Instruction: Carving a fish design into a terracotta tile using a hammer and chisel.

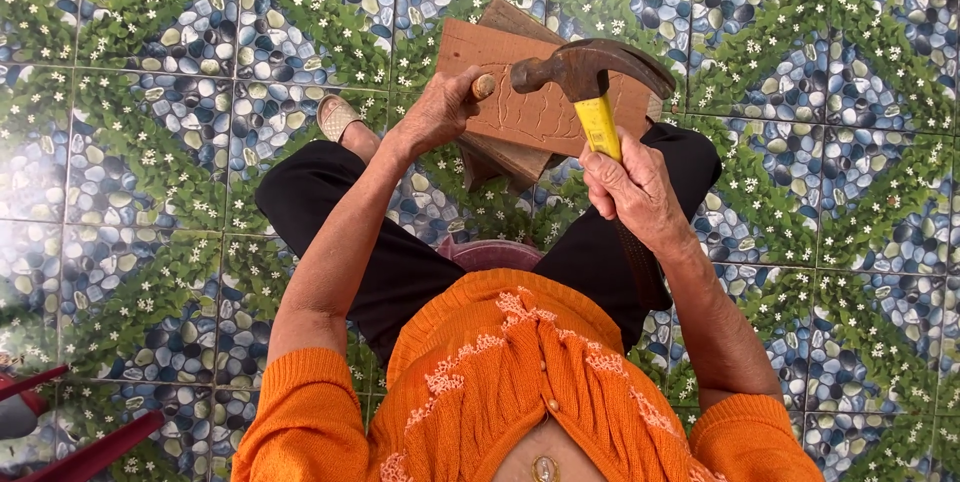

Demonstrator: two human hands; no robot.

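Note:
My right hand (632, 192) grips the yellow handle of a claw hammer (585, 74); its rusty brown head hangs just above a flat brown board (540, 112) with carved lines. My left hand (440, 110) is closed around a wooden-handled chisel (484, 86) that stands on the board's left part. The hammer's face sits right beside the chisel's top. The board lies on thicker wood blocks (505, 157) between my knees.
I sit low, in black trousers and an orange knitted top, on a floor of tiles (150, 142) printed with pebbles and green leaves. My sandalled foot (336, 117) rests left of the board. A dark red bowl rim (490, 252) shows between my legs. Red bars (90, 447) lie at the lower left.

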